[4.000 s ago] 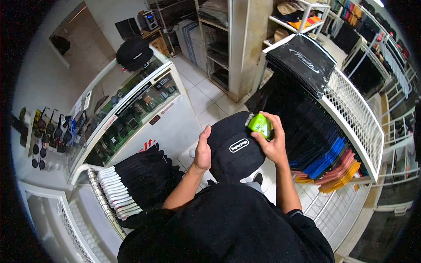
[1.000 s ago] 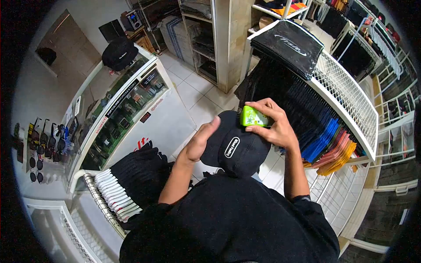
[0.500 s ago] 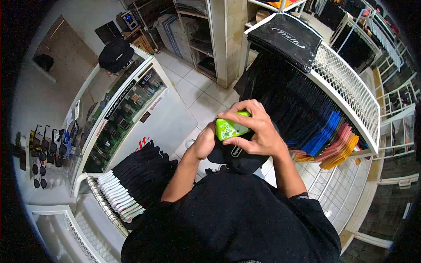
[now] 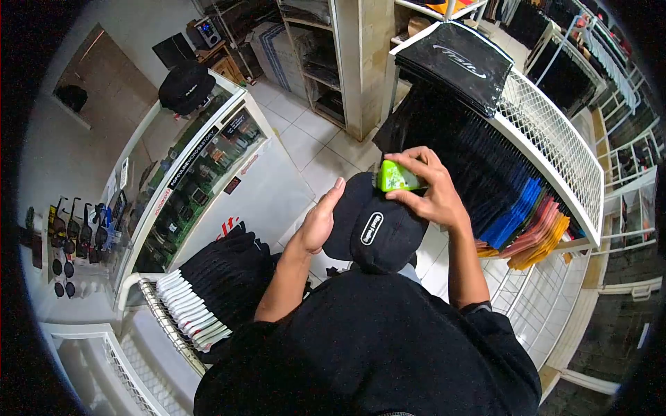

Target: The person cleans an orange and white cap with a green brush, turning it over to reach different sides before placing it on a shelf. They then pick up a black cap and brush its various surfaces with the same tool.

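Observation:
A black cap [image 4: 397, 232] with a white-outlined oval label on its front is in front of my torso. My left hand [image 4: 320, 220] is at the cap's left side, its fingers stretched out and pointing up and away. In my right hand [image 4: 437, 191] is a small bright green block [image 4: 395, 176] with pale markings, gripped between thumb and fingers. The block is right at the cap's upper right edge. Some of it is hidden behind my fingers.
Black clothes with white ends [image 4: 201, 305] hang on a rack at left. A glass display case [image 4: 208, 159] with another black cap [image 4: 186, 87] on top stands behind it. At right, a white mesh-topped rack [image 4: 548, 125] carries dark, blue, pink and yellow garments.
My right hand has moved the green block right and slightly up, uncovering the cap and its label. My left hand has come away from the block, its fingers now straightened.

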### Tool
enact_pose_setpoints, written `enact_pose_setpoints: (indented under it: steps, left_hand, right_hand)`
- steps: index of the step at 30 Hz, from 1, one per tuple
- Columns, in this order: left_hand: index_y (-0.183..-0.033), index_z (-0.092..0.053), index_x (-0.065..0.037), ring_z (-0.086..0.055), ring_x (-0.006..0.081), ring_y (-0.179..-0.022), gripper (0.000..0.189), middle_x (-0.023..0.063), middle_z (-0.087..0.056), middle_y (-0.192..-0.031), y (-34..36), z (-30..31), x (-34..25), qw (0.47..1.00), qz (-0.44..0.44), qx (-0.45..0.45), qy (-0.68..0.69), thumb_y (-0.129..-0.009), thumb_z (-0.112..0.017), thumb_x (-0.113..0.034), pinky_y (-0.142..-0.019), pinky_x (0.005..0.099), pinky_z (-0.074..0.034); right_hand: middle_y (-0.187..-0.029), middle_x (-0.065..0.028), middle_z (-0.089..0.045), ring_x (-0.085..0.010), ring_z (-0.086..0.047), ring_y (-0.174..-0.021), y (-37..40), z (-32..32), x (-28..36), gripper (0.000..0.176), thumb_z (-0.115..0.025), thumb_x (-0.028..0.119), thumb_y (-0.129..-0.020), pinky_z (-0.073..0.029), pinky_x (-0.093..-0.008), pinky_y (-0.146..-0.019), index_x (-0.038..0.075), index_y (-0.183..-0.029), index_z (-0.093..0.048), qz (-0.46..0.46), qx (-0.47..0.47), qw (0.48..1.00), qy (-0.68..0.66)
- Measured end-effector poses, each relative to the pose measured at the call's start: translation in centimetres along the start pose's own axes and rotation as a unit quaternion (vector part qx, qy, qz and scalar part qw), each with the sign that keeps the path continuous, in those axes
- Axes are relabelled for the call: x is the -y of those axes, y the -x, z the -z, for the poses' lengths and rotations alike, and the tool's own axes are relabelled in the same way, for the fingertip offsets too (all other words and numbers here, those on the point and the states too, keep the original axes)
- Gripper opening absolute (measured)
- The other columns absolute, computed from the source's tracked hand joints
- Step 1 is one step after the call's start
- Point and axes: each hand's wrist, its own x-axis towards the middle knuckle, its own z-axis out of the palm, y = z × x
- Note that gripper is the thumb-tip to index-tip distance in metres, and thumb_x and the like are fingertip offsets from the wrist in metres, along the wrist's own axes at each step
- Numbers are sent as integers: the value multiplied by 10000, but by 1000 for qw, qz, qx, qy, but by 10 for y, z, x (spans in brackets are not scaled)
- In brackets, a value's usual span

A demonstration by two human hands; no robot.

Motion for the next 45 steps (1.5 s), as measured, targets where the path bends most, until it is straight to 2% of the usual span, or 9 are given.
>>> enact_pose_setpoints:
  steps: [4, 9, 12, 14, 20, 23, 26, 40, 45]
  left_hand:
    - [-1520, -438, 43, -518, 202, -1386, 601, 138, -540, -1502, -6, -11, 9, 994, -14, -101, -38, -1143, -302, -405, -1222, 339, -338]
    - [-1470, -505, 14, -596, 194, -1287, 587, 119, -602, -1418, -5, 2, -2, 990, 84, 30, 107, -1126, -377, -444, -1135, 350, -442]
    - [-1419, -561, -21, -663, 183, -1163, 578, 98, -654, -1326, -12, 0, 6, 994, 70, -38, 80, -1113, -399, -483, -1036, 346, -517]
    - [-1314, -634, -60, -711, 150, -1001, 566, 60, -717, -1172, -15, 22, 11, 978, 126, 96, 132, -1094, -415, -533, -902, 317, -573]
    - [-1493, -491, -32, -643, 197, -1222, 555, 116, -629, -1383, -13, 17, 9, 973, 115, 84, 181, -1126, -375, -431, -1083, 363, -503]
    - [-1455, -533, -38, -650, 196, -1205, 561, 108, -643, -1356, -12, 7, 4, 992, 85, -21, 85, -1113, -405, -464, -1064, 357, -506]
    - [-1448, -537, -28, -642, 187, -1207, 559, 97, -641, -1358, -12, 28, 4, 978, 151, 95, 109, -1117, -399, -456, -1084, 350, -485]
    - [-1499, -478, 16, -597, 197, -1301, 574, 123, -599, -1436, 1, 10, -6, 991, 52, 35, 118, -1134, -346, -406, -1153, 363, -435]
    - [-1431, -554, -8, -652, 205, -1211, 517, 110, -645, -1375, 9, 13, -5, 995, 37, -44, 82, -1114, -413, -392, -1076, 353, -497]
  right_hand:
    - [-1156, -93, -650, -304, -571, -1099, 4, -19, 40, 549, -879, 367, -750, -409, -438, -969, 175, -1247, -745, 155, 63, 986, 15]
    - [-1165, -99, -649, -290, -576, -1137, -4, -6, 8, 585, -921, 259, -695, -416, -441, -1004, 169, -1249, -754, 17, 24, 999, -25]
    - [-1165, -95, -643, -286, -572, -1132, 0, -13, 33, 572, -911, 262, -706, -415, -437, -993, 183, -1250, -754, 122, 77, 989, 44]
    - [-1163, -73, -636, -284, -567, -1125, 6, -25, 54, 544, -895, 279, -731, -409, -425, -976, 198, -1250, -752, 164, 161, 973, 17]
    - [-1163, -110, -642, -324, -577, -1117, -7, -13, 7, 595, -900, 297, -718, -443, -456, -992, 177, -1278, -738, 30, 37, 999, -8]
    - [-1151, -104, -632, -301, -565, -1106, 1, -24, 30, 564, -886, 268, -730, -423, -438, -967, 192, -1271, -743, 132, 89, 987, 28]
    - [-1163, -98, -645, -316, -583, -1132, 1, -27, 51, 572, -908, 255, -707, -444, -434, -991, 166, -1250, -750, 155, 182, 971, 11]
    - [-1183, -139, -656, -323, -603, -1132, -22, -5, 8, 626, -929, 234, -676, -478, -433, -987, 97, -1256, -735, 47, 31, 998, 2]
    - [-1180, -103, -647, -321, -573, -1140, -17, -31, 51, 549, -881, 296, -745, -433, -429, -1012, 169, -1259, -738, 165, 158, 973, -12]
